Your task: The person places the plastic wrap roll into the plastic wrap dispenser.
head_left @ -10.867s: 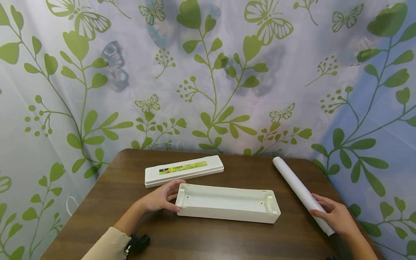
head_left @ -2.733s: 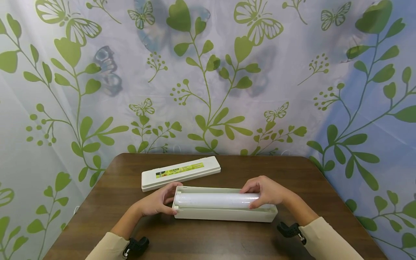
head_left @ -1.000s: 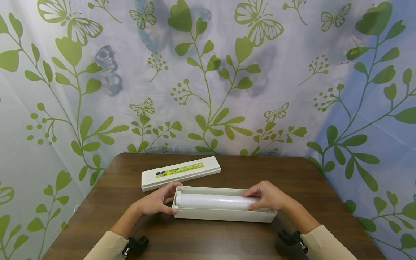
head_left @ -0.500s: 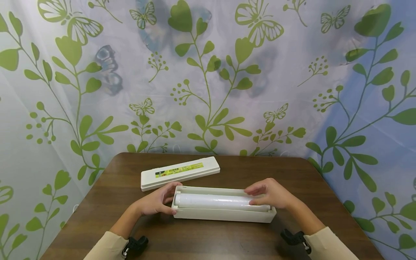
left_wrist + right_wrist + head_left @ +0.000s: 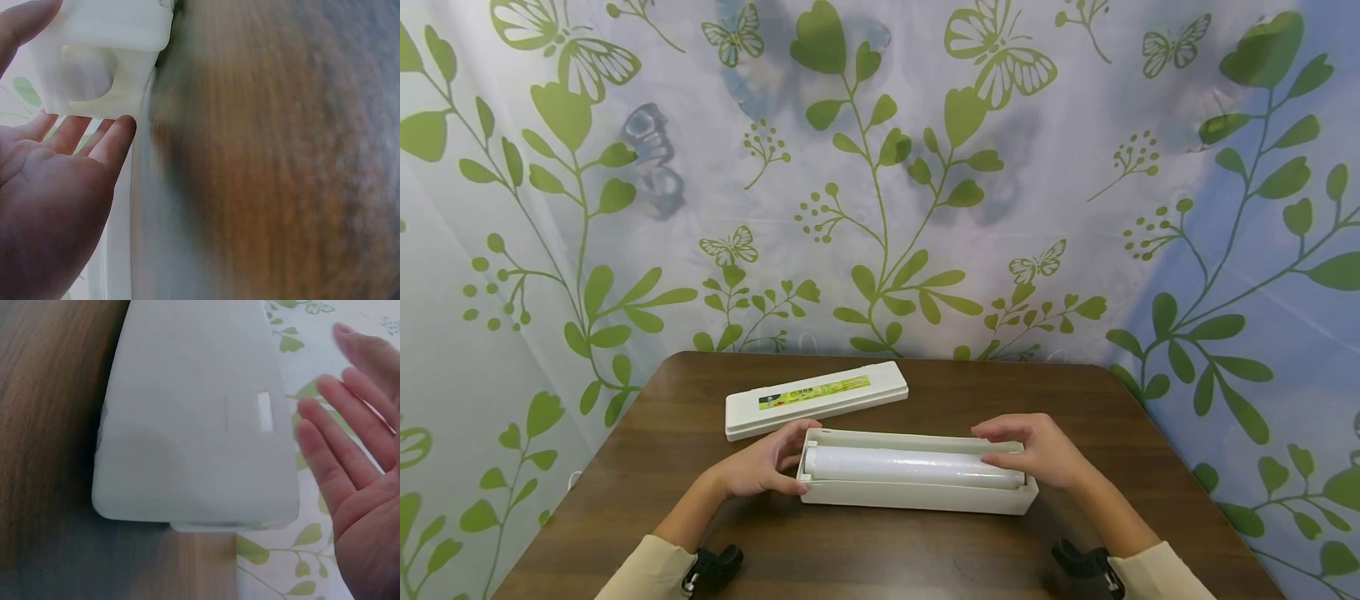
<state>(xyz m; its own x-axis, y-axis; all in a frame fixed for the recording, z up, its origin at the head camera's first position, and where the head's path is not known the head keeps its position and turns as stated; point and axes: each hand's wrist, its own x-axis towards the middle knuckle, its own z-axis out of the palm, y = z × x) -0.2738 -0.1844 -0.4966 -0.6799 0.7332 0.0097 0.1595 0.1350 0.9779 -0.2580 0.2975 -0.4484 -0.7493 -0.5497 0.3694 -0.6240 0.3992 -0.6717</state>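
A white roll of cling film (image 5: pixel 913 467) lies lengthwise in the open white plastic box (image 5: pixel 917 497) on the table. My left hand (image 5: pixel 767 465) holds the box's left end, thumb on the near side and fingers at the far side. In the left wrist view that end of the box (image 5: pixel 144 69) has a round-edged opening, with fingertips against it. My right hand (image 5: pixel 1037 450) hovers over the roll's right end, its fingers spread and apart from the roll. The right wrist view shows this hand (image 5: pixel 362 456) beside the box's end wall (image 5: pixel 194 425), holding nothing.
Behind the box lies a white lid (image 5: pixel 816 400) with a yellow-green label, slanted on the brown wooden table (image 5: pixel 880 558). A curtain (image 5: pixel 880 208) with a green leaf print hangs behind the table's far edge. A black strap is on each wrist.
My right hand brought the roll from the table's right side into the box, lowered its right end, then let go and rose slightly to the right. My left hand stayed on the box.
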